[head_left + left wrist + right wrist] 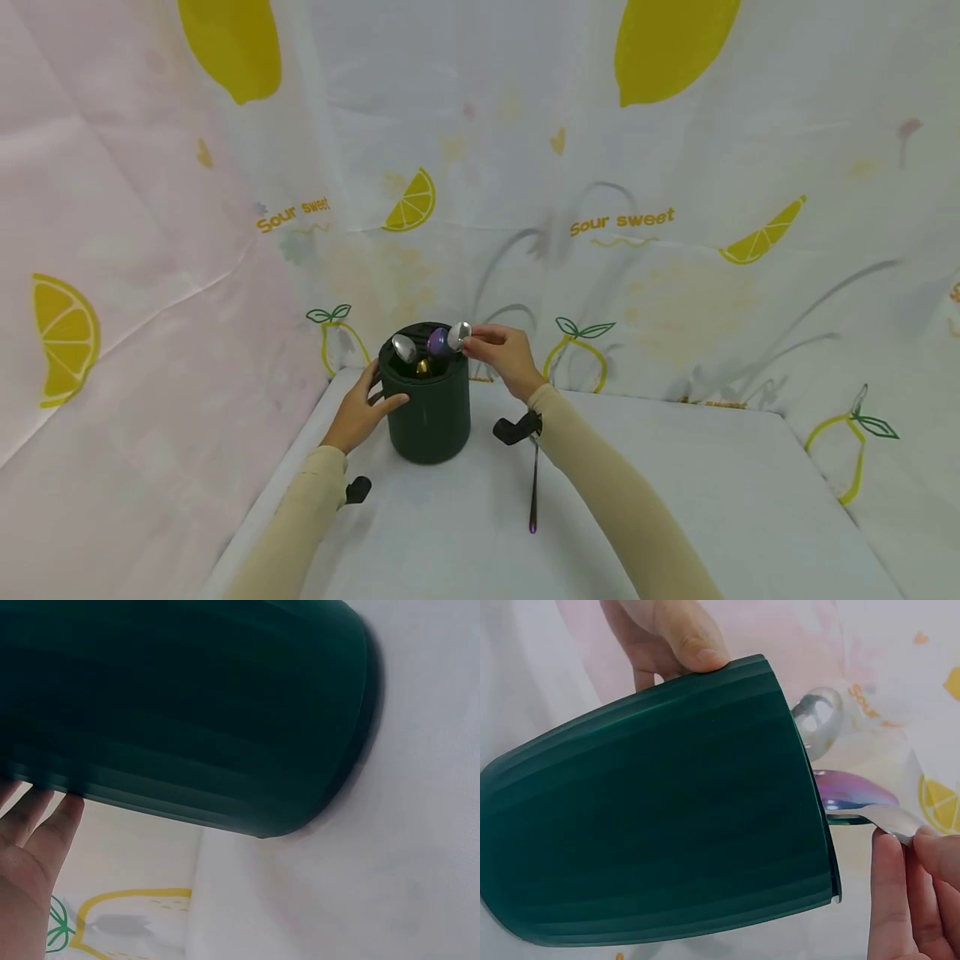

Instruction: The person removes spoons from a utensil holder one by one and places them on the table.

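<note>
A dark green ribbed utensil holder (429,421) stands upright on the white table. My left hand (363,415) holds its left side near the top, thumb on the front and fingers around the far side. With thumb and fingers, my right hand (504,357) pinches the bowl of a silver spoon (889,820), whose handle runs down into the holder. Beside it a purple spoon (438,342), another silver spoon (404,348) and a gold utensil (423,367) show at the opening. Their handles are hidden inside.
A slim dark, purplish utensil (534,500) lies on the white table (660,483), its upper end hidden by the right wrist. A lemon-printed cloth (480,125) hangs close behind the holder and along the left.
</note>
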Tool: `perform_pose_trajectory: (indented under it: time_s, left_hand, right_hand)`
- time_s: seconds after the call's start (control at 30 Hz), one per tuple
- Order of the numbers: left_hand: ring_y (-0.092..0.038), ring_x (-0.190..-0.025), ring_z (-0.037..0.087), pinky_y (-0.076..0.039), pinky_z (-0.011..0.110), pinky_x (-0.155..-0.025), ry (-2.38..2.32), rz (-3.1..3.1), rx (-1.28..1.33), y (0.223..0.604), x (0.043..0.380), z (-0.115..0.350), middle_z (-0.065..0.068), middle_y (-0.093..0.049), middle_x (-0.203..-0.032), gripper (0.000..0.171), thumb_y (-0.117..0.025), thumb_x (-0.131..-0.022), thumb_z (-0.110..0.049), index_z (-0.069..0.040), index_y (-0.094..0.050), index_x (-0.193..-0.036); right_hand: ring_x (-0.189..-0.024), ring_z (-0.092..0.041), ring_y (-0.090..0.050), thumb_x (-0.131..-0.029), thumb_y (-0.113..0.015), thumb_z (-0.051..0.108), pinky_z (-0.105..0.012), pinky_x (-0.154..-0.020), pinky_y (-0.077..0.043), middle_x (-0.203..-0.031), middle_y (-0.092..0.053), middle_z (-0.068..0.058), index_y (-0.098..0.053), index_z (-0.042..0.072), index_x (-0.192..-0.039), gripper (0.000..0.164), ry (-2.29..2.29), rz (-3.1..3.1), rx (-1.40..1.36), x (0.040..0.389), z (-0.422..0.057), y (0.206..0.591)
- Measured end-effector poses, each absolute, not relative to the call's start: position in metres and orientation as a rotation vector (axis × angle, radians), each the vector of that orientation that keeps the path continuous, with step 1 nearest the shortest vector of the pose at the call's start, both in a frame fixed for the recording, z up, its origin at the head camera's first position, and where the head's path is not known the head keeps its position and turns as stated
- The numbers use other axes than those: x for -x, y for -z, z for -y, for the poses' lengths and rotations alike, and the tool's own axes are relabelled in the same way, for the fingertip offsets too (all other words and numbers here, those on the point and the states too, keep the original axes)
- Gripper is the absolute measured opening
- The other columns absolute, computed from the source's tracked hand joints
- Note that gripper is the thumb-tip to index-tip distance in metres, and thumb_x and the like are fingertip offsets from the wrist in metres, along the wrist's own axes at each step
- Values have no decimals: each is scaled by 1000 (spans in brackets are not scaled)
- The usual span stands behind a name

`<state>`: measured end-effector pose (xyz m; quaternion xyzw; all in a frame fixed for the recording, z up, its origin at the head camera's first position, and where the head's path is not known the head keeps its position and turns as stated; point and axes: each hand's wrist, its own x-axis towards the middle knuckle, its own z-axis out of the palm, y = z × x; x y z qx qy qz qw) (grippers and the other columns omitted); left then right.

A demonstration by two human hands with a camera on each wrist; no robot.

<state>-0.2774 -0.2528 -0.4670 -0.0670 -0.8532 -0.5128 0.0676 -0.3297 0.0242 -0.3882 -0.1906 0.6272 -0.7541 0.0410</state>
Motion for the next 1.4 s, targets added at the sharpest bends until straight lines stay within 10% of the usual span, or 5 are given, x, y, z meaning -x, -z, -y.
perform_pose_trajectory:
  time_s: [1.4]
  left_hand:
    - [-23, -145, 29, -34, 47, -115, 1554, 2558, 227, 467, 275, 252, 6, -21, -160, 97, -71, -84, -52, -24, -14, -158]
  right_hand:
    - [-90, -24, -70, -88, -68, -5, -38, -91, -56, -100, -66, -14, -58, -18, -115, 31, 2646, -1652, 686, 318, -67, 298]
